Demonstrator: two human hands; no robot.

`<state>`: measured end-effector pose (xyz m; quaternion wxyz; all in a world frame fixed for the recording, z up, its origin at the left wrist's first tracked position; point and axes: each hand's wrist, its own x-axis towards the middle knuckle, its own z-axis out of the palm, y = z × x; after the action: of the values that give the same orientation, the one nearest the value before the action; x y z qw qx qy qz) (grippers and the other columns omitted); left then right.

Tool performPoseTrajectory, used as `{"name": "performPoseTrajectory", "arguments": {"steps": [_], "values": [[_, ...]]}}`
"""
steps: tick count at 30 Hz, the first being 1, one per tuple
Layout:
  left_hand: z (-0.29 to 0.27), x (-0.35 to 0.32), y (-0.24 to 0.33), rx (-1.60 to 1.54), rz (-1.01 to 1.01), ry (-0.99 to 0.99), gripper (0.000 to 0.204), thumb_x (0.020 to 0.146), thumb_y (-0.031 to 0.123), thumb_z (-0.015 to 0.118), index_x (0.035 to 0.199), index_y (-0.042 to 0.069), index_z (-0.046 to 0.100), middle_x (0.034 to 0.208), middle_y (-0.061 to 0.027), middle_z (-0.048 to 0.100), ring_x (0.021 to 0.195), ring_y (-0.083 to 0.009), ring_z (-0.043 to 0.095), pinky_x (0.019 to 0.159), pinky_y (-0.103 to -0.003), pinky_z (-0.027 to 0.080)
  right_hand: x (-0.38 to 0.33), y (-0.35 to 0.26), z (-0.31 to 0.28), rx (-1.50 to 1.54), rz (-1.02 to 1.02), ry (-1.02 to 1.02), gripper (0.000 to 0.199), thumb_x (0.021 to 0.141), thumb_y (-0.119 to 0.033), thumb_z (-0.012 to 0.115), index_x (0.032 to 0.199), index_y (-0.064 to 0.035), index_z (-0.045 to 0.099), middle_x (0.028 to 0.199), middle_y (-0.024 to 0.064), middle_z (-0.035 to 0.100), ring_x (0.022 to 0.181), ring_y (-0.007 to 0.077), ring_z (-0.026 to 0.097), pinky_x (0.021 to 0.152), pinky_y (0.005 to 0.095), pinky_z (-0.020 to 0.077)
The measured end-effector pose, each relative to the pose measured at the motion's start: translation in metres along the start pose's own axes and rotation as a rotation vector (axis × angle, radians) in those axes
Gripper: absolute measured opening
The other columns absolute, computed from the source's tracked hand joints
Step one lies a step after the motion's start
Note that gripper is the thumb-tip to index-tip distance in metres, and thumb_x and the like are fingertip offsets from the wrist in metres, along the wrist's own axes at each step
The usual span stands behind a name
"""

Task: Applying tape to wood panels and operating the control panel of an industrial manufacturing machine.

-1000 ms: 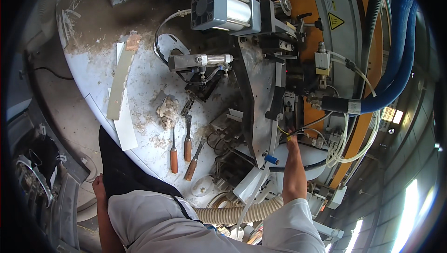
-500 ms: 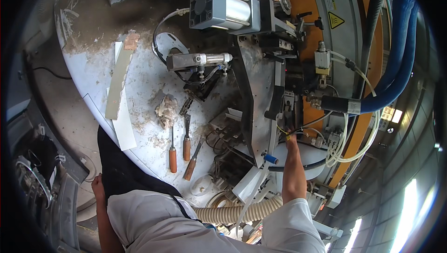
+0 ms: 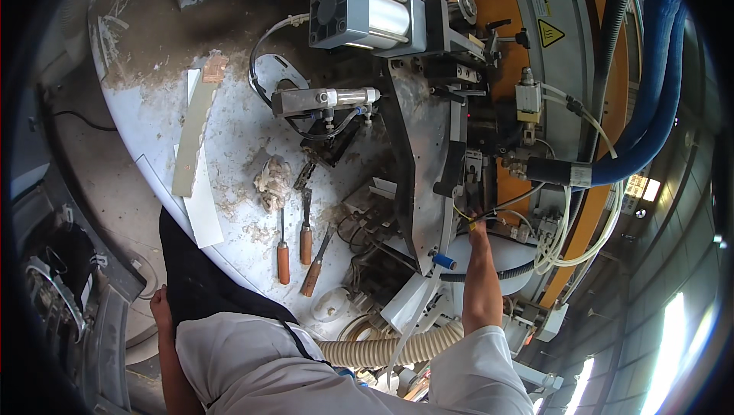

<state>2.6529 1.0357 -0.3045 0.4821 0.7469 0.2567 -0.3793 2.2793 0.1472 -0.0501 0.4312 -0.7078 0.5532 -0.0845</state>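
Observation:
My right arm stretches forward into the machine, with my right hand [image 3: 477, 225] beside the dark metal plate [image 3: 417, 163] and behind thin cables [image 3: 501, 209]. Its fingers are in shadow among the fittings, so their grip is hidden. My left hand [image 3: 161, 308] hangs low at my side, away from the table, fingers loosely bent and nothing visible in it. On the white, residue-spotted table [image 3: 237, 132] lie several wooden-handled tools: a thin-shafted one [image 3: 284, 262] and two chisel-like ones, one upright in view [image 3: 306, 243] and one slanted [image 3: 312, 277]. A crumpled rag-like wad [image 3: 274, 183] touches the thin shaft.
Long flat strips [image 3: 193, 140] lie at the table's left. A pneumatic cylinder [image 3: 367, 17] and a smaller one [image 3: 329, 99] jut over the table. Thick blue hoses [image 3: 650, 109] hang at right. A ribbed beige hose [image 3: 394, 348] runs close before my body.

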Motion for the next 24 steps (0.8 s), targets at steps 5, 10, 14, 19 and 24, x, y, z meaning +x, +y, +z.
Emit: {"name": "performPoseTrajectory", "arguments": {"steps": [5,10,14,19,24], "values": [[-0.002,0.0,-0.001,0.013,-0.002,0.004,0.04,0.098,0.027,0.056,0.062,0.01,0.048,0.058,0.0073,0.039,0.055,-0.0042,0.033,0.051,-0.026,0.028,-0.005,-0.002,0.011,-0.011,0.049,0.015,0.072,0.091,-0.035,0.059,0.151,-0.013,0.027,0.135,0.0105,0.049,0.112,0.0207,0.051,0.092,0.0318,0.0426],[-0.001,-0.004,0.005,0.019,0.001,0.02,0.04,0.098,0.028,0.056,0.063,0.01,0.049,0.059,0.0073,0.039,0.056,-0.0046,0.033,0.052,-0.026,0.028,-0.004,-0.005,0.016,-0.02,0.074,0.02,0.07,0.091,-0.031,0.058,0.151,-0.0127,0.027,0.134,0.0089,0.05,0.111,0.0204,0.052,0.091,0.0318,0.0433],[0.003,0.002,-0.006,-0.034,0.001,-0.012,0.04,0.098,0.028,0.056,0.063,0.01,0.049,0.059,0.0074,0.04,0.056,-0.0046,0.033,0.052,-0.026,0.029,0.002,-0.013,-0.002,0.052,0.099,-0.018,0.068,0.091,-0.026,0.057,0.151,-0.0123,0.027,0.135,0.0082,0.049,0.114,0.0215,0.051,0.094,0.0325,0.0421],[0.003,0.0,0.0,-0.03,-0.005,-0.012,0.039,0.098,0.028,0.055,0.064,0.008,0.051,0.059,0.0073,0.041,0.056,-0.0045,0.034,0.052,-0.026,0.028,-0.018,-0.033,0.029,-0.15,0.049,0.143,0.061,0.092,-0.022,0.055,0.148,-0.0106,0.033,0.134,0.0073,0.051,0.115,0.0218,0.051,0.096,0.0334,0.0405],[0.001,0.0,0.0,-0.025,-0.016,-0.005,0.039,0.098,0.028,0.055,0.065,0.008,0.054,0.059,0.0072,0.043,0.056,-0.0044,0.035,0.051,-0.026,0.029,-0.046,-0.075,0.079,-0.1,0.058,0.281,0.052,0.09,-0.021,0.057,0.138,-0.0064,0.046,0.134,0.008,0.051,0.118,0.0221,0.05,0.099,0.0346,0.038]]}}
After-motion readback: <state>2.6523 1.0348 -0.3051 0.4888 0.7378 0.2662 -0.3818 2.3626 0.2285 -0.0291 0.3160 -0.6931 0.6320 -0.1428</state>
